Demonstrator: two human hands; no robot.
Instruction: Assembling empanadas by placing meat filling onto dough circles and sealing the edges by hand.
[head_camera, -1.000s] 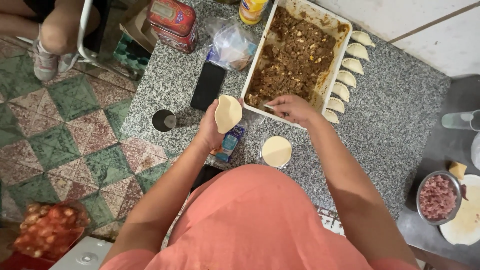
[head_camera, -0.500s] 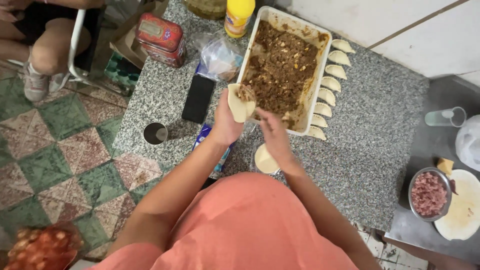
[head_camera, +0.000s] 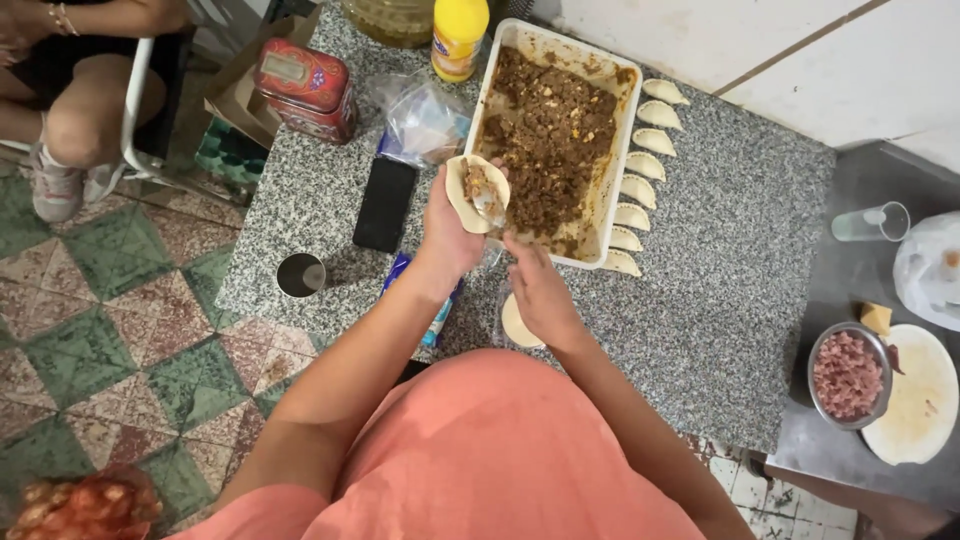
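**Desk:** What does the overhead view show?

**Photographer:** A person in a coral shirt stands at a speckled granite table (head_camera: 720, 300). The left hand (head_camera: 447, 232) is cupped, fingers curled up around a round dough disc (head_camera: 476, 193) that lies in the palm, held just beside the near edge of a white baking tray (head_camera: 612, 170) of browned minced filling.

**Desk:** And the right hand?

**Photographer:** The right hand (head_camera: 540, 290) is closed round the handle of a spoon (head_camera: 490, 210), whose bowl rests on the disc amid a dab of filling (the grip itself is partly hidden by the fingers).

**Desk:** What lies around them?

**Photographer:** A row of folded, sealed pastries (head_camera: 640, 165) runs along the tray's right side, touching or just beside it. A stack of plain dough discs (head_camera: 520, 325) sits below the right hand. A black phone (head_camera: 386, 204) lies to the left, near a metal cup (head_camera: 301, 274), a red tin (head_camera: 305, 88) and a yellow bottle (head_camera: 459, 38). Well apart, on a steel counter to the right, stands a metal bowl of chopped pink meat (head_camera: 848, 374).
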